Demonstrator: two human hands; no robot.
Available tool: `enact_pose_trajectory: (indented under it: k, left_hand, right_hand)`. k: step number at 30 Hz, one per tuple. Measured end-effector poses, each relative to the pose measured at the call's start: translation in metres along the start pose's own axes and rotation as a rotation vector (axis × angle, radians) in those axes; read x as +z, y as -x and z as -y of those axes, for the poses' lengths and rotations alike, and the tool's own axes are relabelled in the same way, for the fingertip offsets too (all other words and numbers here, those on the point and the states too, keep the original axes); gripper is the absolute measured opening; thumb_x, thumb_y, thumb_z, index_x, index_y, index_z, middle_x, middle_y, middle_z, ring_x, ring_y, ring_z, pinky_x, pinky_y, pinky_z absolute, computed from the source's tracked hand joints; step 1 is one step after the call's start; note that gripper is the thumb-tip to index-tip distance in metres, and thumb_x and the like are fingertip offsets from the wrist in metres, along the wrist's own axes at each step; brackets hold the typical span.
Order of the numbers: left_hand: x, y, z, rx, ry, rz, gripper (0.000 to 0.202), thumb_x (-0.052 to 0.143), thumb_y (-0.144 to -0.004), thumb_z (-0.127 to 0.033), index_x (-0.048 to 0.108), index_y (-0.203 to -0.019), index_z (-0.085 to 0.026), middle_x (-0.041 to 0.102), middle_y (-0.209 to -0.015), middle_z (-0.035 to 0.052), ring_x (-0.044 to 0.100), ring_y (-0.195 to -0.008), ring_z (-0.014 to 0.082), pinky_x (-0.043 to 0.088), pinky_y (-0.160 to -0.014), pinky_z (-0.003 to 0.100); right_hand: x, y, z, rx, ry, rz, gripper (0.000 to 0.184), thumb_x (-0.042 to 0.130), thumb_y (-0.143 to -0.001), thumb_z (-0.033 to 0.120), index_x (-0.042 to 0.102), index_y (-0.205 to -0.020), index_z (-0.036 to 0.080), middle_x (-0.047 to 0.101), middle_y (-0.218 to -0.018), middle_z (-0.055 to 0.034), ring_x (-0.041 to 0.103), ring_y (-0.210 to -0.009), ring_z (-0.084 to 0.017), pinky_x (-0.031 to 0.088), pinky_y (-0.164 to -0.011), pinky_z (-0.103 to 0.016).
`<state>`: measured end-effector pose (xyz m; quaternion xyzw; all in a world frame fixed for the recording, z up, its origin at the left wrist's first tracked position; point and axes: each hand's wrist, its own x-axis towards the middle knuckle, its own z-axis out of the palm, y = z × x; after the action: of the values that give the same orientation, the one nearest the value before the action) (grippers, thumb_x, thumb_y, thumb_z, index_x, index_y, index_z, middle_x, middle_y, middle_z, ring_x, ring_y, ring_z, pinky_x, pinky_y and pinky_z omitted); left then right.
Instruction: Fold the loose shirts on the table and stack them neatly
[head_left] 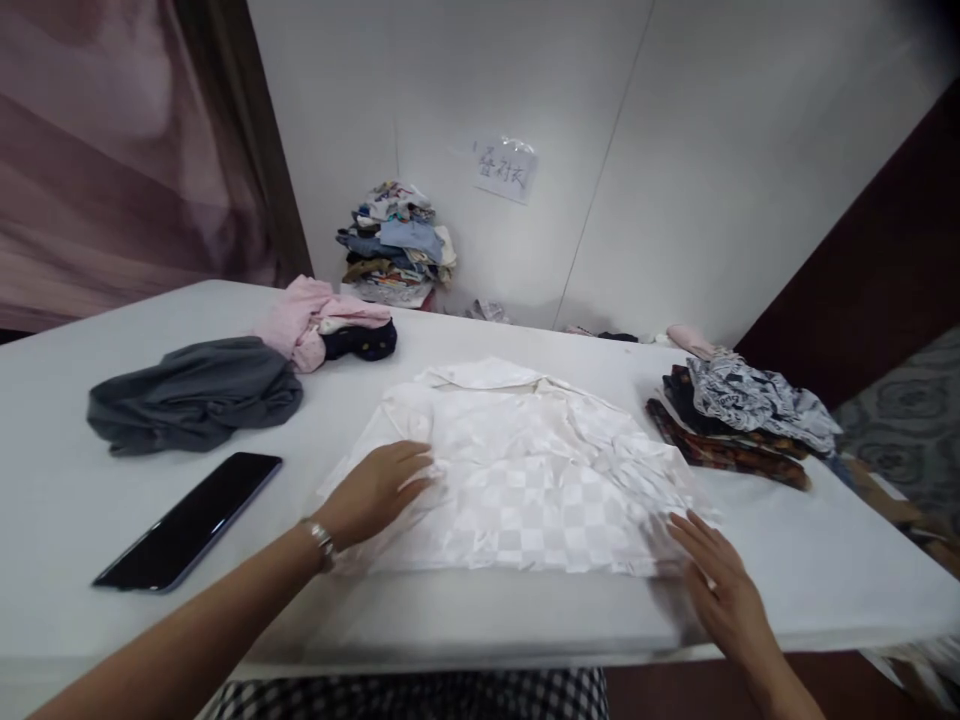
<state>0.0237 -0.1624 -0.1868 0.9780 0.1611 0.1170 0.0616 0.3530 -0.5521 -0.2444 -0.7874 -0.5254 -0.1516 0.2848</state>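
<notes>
A white checkered shirt (525, 490) lies spread on the white table, its collar at the far side and its hem toward me. My left hand (382, 490), with a bracelet on the wrist, rests at the shirt's left side with fingers stretched out. At the lower right edge of the shirt is my right hand (716, 575), fingers extended and slightly blurred. Neither hand grips the cloth. Creases run across the shirt's right side.
To the left lie a black phone (191, 520), a dark grey garment (199, 392) and a pink garment (319, 315). Folded clothes (750, 410) are stacked at the right. A tall clothes pile (397, 245) stands behind the table, near a wall with a paper sign (505, 170).
</notes>
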Motion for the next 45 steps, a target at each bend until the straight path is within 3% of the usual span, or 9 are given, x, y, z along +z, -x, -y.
enact_pose_trajectory:
  k: [6, 13, 17, 20, 28, 31, 38, 42, 45]
  left_hand:
    - [-0.026, -0.063, -0.013, 0.043, -0.097, 0.128, 0.035, 0.046, -0.089, -0.041, 0.066, -0.107, -0.019, 0.065, -0.117, 0.0139, 0.051, -0.12, 0.0301, 0.026, -0.107, 0.057]
    - [-0.07, -0.003, 0.014, -0.208, -0.18, -0.017, 0.047, 0.042, -0.085, -0.058, 0.064, -0.06, -0.024, 0.063, -0.07, 0.0069, 0.059, -0.089, 0.0262, 0.026, -0.106, 0.054]
    - [-0.059, 0.025, 0.027, -0.346, -0.241, -0.098, 0.047, 0.037, -0.088, -0.053, 0.07, -0.076, -0.022, 0.069, -0.087, 0.0109, 0.06, -0.093, 0.0285, 0.031, -0.102, 0.054]
    - [-0.036, 0.018, 0.023, -0.261, -0.103, -0.16, 0.045, 0.042, -0.087, -0.055, 0.067, -0.108, -0.024, 0.064, -0.119, 0.0106, 0.054, -0.116, 0.0277, 0.025, -0.109, 0.051]
    - [0.017, -0.008, 0.005, -0.182, 0.057, -0.014, 0.062, 0.047, -0.083, -0.061, 0.056, -0.129, -0.021, 0.047, -0.142, 0.0146, 0.039, -0.134, 0.0339, 0.027, -0.109, 0.055]
    - [0.022, -0.005, 0.009, -0.173, 0.017, -0.007, 0.063, 0.046, -0.083, -0.061, 0.053, -0.131, -0.021, 0.045, -0.144, 0.0135, 0.037, -0.135, 0.0331, 0.027, -0.109, 0.055]
    - [0.029, -0.001, 0.013, -0.127, -0.112, -0.044, 0.06, 0.044, -0.086, -0.059, 0.051, -0.133, -0.023, 0.046, -0.144, 0.0099, 0.039, -0.134, 0.0286, 0.029, -0.111, 0.049]
    - [0.029, 0.0, 0.013, -0.09, -0.197, -0.089, 0.055, 0.045, -0.087, -0.055, 0.052, -0.132, -0.024, 0.049, -0.142, 0.0079, 0.044, -0.131, 0.0273, 0.033, -0.109, 0.046]
    - [0.026, 0.003, 0.011, -0.062, -0.22, -0.106, 0.055, 0.044, -0.088, -0.055, 0.053, -0.131, -0.022, 0.05, -0.14, 0.0091, 0.046, -0.129, 0.0275, 0.036, -0.106, 0.046]
  right_hand:
    - [0.023, -0.034, 0.049, -0.175, -0.114, 0.154, 0.037, 0.047, -0.089, 0.029, 0.062, -0.123, 0.029, 0.057, -0.133, -0.005, 0.044, -0.131, -0.029, 0.042, -0.104, -0.054]
    - [0.05, -0.009, 0.024, -0.096, -0.136, 0.217, 0.037, 0.051, -0.089, 0.033, 0.062, -0.124, 0.027, 0.057, -0.133, -0.0073, 0.046, -0.129, -0.031, 0.045, -0.102, -0.055]
    - [0.041, -0.019, 0.031, -0.094, -0.136, 0.231, 0.034, 0.052, -0.088, 0.036, 0.067, -0.116, 0.025, 0.061, -0.128, -0.0081, 0.052, -0.124, -0.031, 0.05, -0.098, -0.052]
    - [0.028, -0.038, 0.042, -0.072, -0.14, 0.257, 0.032, 0.051, -0.089, 0.037, 0.069, -0.113, 0.026, 0.064, -0.123, -0.0081, 0.058, -0.117, -0.029, 0.052, -0.096, -0.049]
    - [0.031, -0.144, 0.074, -0.173, -0.234, 0.175, 0.034, 0.044, -0.09, 0.034, 0.066, -0.116, 0.03, 0.07, -0.109, -0.0061, 0.063, -0.107, -0.027, 0.052, -0.093, -0.048]
    - [0.057, -0.2, 0.092, -0.222, -0.254, 0.184, 0.034, 0.042, -0.09, 0.028, 0.065, -0.115, 0.028, 0.07, -0.107, -0.0058, 0.062, -0.107, -0.026, 0.051, -0.094, -0.047]
    - [0.146, -0.31, 0.134, -0.004, -0.026, 0.481, 0.041, 0.052, -0.082, 0.01, 0.06, -0.121, 0.017, 0.057, -0.131, -0.0117, 0.044, -0.128, -0.027, 0.033, -0.107, -0.044]
    - [0.186, -0.34, 0.128, 0.088, -0.08, 0.451, 0.03, 0.06, -0.082, 0.014, 0.063, -0.112, 0.017, 0.06, -0.123, -0.012, 0.049, -0.121, -0.028, 0.037, -0.102, -0.047]
    - [0.188, -0.367, 0.102, 0.164, -0.168, 0.347, 0.029, 0.058, -0.09, 0.03, 0.058, -0.116, 0.017, 0.058, -0.121, -0.0096, 0.057, -0.108, -0.023, 0.047, -0.092, -0.043]
